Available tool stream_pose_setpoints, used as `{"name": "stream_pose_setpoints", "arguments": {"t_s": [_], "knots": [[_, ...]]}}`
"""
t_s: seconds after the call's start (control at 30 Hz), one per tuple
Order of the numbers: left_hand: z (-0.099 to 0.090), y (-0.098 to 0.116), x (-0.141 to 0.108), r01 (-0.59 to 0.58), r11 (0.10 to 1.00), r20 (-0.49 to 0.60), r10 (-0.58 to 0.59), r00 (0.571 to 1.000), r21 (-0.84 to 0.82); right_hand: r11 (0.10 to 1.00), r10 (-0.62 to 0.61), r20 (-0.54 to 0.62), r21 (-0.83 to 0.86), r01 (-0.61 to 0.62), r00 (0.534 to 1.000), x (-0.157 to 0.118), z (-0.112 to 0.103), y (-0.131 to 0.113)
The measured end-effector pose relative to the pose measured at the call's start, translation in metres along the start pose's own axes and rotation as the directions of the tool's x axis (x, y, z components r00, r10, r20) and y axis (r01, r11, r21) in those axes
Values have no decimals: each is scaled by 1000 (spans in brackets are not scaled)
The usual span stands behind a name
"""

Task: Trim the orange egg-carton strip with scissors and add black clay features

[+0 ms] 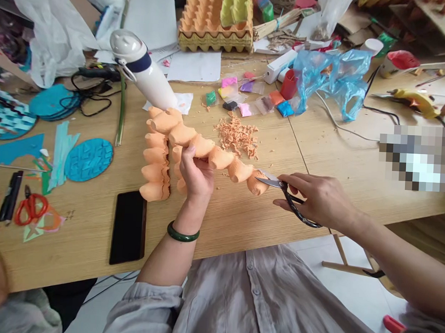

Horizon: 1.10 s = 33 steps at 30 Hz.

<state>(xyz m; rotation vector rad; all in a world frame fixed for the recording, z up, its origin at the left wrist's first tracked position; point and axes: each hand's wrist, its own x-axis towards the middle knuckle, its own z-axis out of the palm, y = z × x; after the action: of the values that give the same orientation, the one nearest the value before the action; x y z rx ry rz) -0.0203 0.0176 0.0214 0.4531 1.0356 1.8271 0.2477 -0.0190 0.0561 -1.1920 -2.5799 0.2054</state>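
While the left hand (pixel 197 177) is gripping the orange egg-carton strip (pixel 220 158) near mid-length above the table (pixel 234 222), apparently to steady it, the right hand (pixel 320 197) is grasping the black-handled scissors (pixel 292 204), whose parted blades (pixel 274 183) are meeting the strip's end cup (pixel 256 187).

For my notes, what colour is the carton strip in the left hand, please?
The carton strip is orange (head view).

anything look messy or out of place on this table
The heap of orange scraps looks messy: it lies loose and scattered on the bare tabletop beyond the left hand. Its color matches the egg-carton strip that hand holds, so it is probably trimmings.
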Motion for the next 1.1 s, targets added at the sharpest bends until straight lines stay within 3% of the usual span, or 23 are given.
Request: {"name": "stream_pose_setpoints", "arguments": {"t_s": [0.13,0.3,0.4,0.57,0.7,0.83,0.97,1.1], "knots": [[2,2,-1,52,998,-62,-51,997,23,998,-12,-32,-59,10,999,1,3,-1],[0,1,0,298,954,-36,-298,954,18,998,8,-16,-57,-9,1000,0,5,2],[-3,-1,1,302,952,-48,-299,953,49,998,23,-3,-57,-24,1000,-1,7,4],[-9,-5,4,390,915,71,-385,920,-98,993,117,26,-15,-117,993,-1,7,2],[-9,-5,4,296,955,-17,-296,955,7,917,309,167,208,-340,936,5,-3,-1],[-3,-1,2,218,975,-53,-221,974,-52,807,391,323,329,-490,862,9,-15,0],[1,4,0,73,995,-122,-65,990,67,830,357,275,345,-438,893,6,-13,0],[0,4,1,103,995,-80,-103,991,-4,927,252,113,256,-273,961,0,-2,-2]]}}
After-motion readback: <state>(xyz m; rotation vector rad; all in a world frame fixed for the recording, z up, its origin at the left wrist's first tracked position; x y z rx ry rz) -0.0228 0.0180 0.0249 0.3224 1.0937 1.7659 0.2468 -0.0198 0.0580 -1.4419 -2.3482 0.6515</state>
